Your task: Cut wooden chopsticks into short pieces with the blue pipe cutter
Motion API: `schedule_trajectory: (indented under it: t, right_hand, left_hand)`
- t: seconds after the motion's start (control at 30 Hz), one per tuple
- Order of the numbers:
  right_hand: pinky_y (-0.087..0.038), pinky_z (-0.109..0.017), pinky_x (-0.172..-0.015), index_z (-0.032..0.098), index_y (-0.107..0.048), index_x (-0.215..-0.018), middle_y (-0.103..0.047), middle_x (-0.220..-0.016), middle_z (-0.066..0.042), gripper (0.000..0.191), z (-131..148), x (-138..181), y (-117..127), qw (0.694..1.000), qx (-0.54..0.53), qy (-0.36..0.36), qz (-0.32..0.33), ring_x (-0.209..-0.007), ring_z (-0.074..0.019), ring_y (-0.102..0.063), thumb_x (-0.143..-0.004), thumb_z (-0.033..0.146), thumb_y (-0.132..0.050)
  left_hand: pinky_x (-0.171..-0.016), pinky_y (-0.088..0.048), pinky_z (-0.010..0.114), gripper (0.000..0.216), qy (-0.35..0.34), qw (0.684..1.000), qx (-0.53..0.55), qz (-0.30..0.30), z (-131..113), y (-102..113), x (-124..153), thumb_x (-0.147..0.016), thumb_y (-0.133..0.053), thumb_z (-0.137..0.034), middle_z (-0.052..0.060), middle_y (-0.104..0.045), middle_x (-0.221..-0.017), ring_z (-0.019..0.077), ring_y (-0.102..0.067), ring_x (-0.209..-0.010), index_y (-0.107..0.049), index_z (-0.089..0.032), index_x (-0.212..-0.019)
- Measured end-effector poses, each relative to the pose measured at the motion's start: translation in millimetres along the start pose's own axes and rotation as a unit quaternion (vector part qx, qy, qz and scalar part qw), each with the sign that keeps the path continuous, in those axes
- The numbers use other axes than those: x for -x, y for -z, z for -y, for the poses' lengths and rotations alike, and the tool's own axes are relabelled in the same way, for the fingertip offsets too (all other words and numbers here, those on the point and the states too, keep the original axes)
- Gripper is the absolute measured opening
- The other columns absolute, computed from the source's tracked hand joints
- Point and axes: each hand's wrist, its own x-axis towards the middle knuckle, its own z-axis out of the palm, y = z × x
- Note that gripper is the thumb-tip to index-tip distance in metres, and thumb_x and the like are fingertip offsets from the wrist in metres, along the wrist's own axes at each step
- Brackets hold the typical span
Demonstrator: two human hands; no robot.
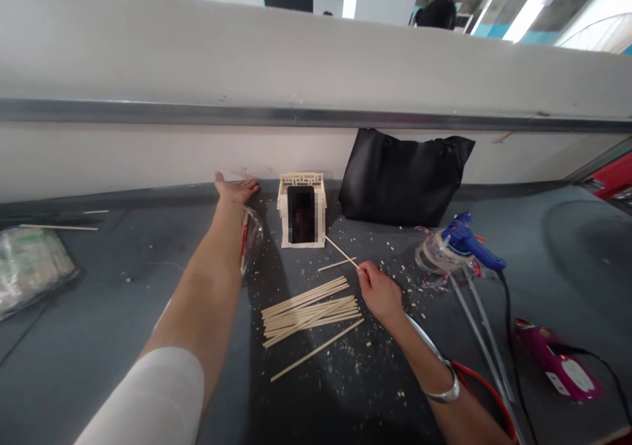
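My left hand (236, 188) is stretched far forward near the wall, fingers spread and holding nothing. A clear plastic wrapper (253, 234) with something red in it lies by my left forearm. In my right hand (380, 291) is a thin wooden stick (340, 251), pinched at its near end. The stick's far end reaches the lower right corner of a small pale wooden structure (302, 178) with lattice work. A dark, partly blurred rectangle (296, 214) stands against its front. Several loose wooden sticks (311, 313) lie in a bundle between my arms.
A black bag (405, 178) leans on the wall (148, 152). To the right are a blue glue gun (471, 244) on a tape roll (434, 254), long clear rods (476, 330) and a purple box (557, 359) with a cord. Bagged sticks (34, 264) lie left; wood scraps litter the table.
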Motion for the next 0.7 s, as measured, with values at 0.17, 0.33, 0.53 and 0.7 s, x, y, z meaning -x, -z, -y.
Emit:
schedule_trajectory:
  t: [0.17, 0.33, 0.53, 0.7]
  right_hand:
    - [-0.037, -0.025, -0.067, 0.026, -0.065, -0.115, -0.077, -0.107, -0.005, 0.029, 2, 1, 3, 1.0, 0.004, -0.002, 0.011, -0.095, -0.0187, -0.072, -0.106, 0.027, -0.038]
    - [-0.036, -0.025, -0.066, 0.026, -0.065, -0.114, -0.077, -0.106, -0.005, 0.028, 2, 1, 2, 1.0, 0.0, 0.001, 0.007, -0.093, -0.0189, -0.072, -0.106, 0.026, -0.039]
    - [-0.037, -0.025, -0.065, 0.026, -0.065, -0.113, -0.078, -0.104, -0.004, 0.028, -3, -2, -3, 1.0, 0.0, 0.017, -0.008, -0.091, -0.0179, -0.072, -0.105, 0.027, -0.039]
    - [-0.039, -0.025, -0.067, 0.027, -0.066, -0.112, -0.078, -0.105, -0.005, 0.029, -2, -2, -3, 1.0, -0.012, 0.022, -0.01, -0.092, -0.0182, -0.072, -0.105, 0.026, -0.038]
  left_hand:
    - [-0.123, -0.033, 0.04, 0.09, -0.007, 0.999, 0.032, -0.01, 15, -11, -2, -0.093, -0.01, -0.064, 0.022, -0.039, -0.164, 0.022, -0.035, -0.154, -0.018, -0.009, -0.164]
    - [-0.122, -0.034, 0.038, 0.086, -0.011, 0.999, 0.038, -0.009, 22, -9, -8, -0.095, -0.012, -0.062, 0.021, -0.041, -0.163, 0.021, -0.037, -0.153, -0.021, -0.011, -0.164]
    - [-0.122, -0.035, 0.038, 0.078, -0.002, 0.999, 0.003, -0.05, 19, -10, -12, -0.099, -0.019, -0.056, 0.022, -0.048, -0.158, 0.0231, -0.041, -0.151, -0.029, -0.011, -0.161]
    - [-0.117, -0.043, 0.047, 0.071, 0.022, 0.995, -0.035, -0.087, 16, -13, -4, -0.096, -0.034, -0.053, 0.022, -0.054, -0.151, 0.0301, -0.048, -0.146, -0.041, -0.014, -0.155]
